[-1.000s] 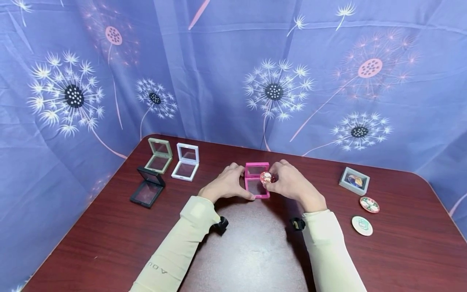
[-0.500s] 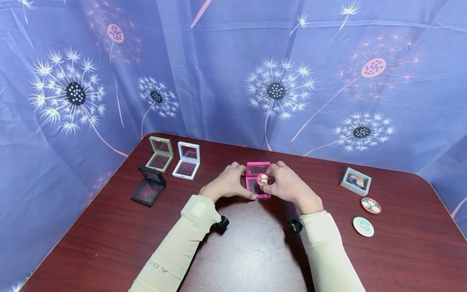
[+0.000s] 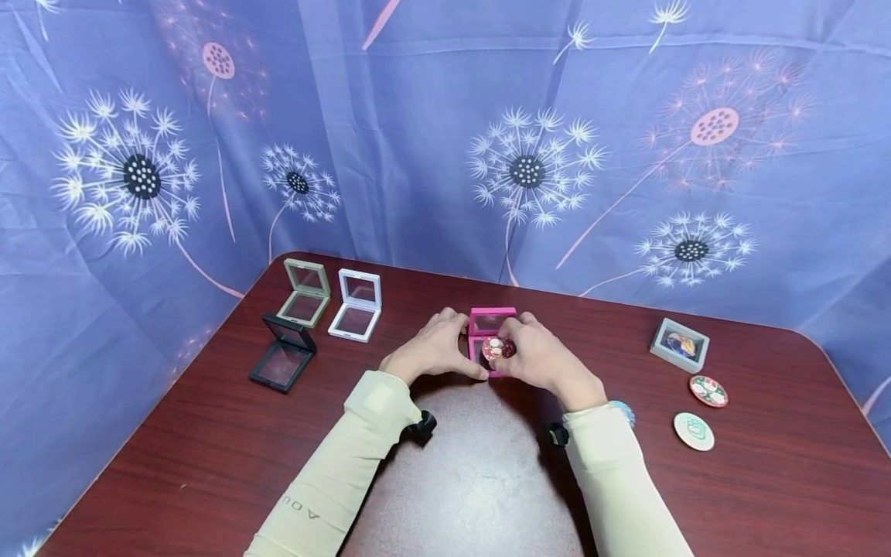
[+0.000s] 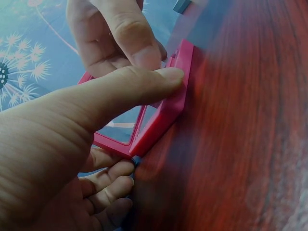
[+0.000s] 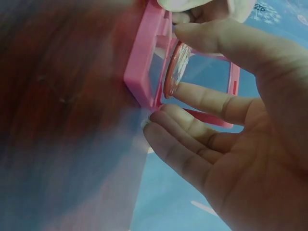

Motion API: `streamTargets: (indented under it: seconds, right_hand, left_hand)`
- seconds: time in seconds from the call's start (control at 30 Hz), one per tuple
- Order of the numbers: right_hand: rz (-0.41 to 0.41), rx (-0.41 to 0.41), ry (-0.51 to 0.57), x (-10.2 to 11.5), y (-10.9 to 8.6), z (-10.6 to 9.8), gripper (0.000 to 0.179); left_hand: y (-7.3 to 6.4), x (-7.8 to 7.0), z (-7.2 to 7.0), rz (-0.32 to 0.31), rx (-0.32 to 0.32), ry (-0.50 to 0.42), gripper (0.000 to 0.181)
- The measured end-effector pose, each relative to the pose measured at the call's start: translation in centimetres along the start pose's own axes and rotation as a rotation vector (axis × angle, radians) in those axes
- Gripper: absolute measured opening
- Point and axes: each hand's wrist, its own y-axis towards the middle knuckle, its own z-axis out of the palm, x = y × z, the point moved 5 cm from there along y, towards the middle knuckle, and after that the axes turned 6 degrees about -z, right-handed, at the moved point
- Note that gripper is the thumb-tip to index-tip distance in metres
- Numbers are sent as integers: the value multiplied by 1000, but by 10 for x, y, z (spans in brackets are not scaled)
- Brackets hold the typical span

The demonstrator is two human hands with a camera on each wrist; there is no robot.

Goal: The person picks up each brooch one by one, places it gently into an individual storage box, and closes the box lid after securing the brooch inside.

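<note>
A pink hinged display case [image 3: 493, 312] with clear windows stands unfolded mid-table, lid raised at the back. My left hand [image 3: 433, 346] grips its left side; in the left wrist view the thumb [image 4: 166, 79] lies on the case's front edge [image 4: 185, 72]. Thumb and a finger of my right hand [image 3: 541, 357] pinch a round red badge [image 3: 495, 350] with a printed picture. In the right wrist view the badge [image 5: 177, 70] is tilted over the window of the base, close to the pink frame [image 5: 140, 65]. The right fingers cover part of the base's right side.
Unfolded green [image 3: 304, 307], white [image 3: 353, 325] and black [image 3: 281, 363] cases stand at the left. To the right are a grey case [image 3: 679, 345] with a badge inside, a red-green badge [image 3: 708, 391] and a white badge [image 3: 693, 431]. A blue round thing [image 3: 624, 411] shows behind the right cuff.
My right hand has moved left with the red badge, from the case's right edge to over its base. The blue round thing has come into view behind the cuff. My left hand stays put.
</note>
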Motion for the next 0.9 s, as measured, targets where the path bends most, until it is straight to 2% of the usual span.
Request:
streamTargets:
  seconds: [0.17, 0.9]
  right_hand:
    - [-20, -3, -1, 0, 2, 3, 37]
    - [33, 1, 14, -2, 3, 7, 39]
  left_hand:
    - [0, -1, 0, 8, -4, 15, 80]
    - [1, 1, 2, 3, 0, 10, 76]
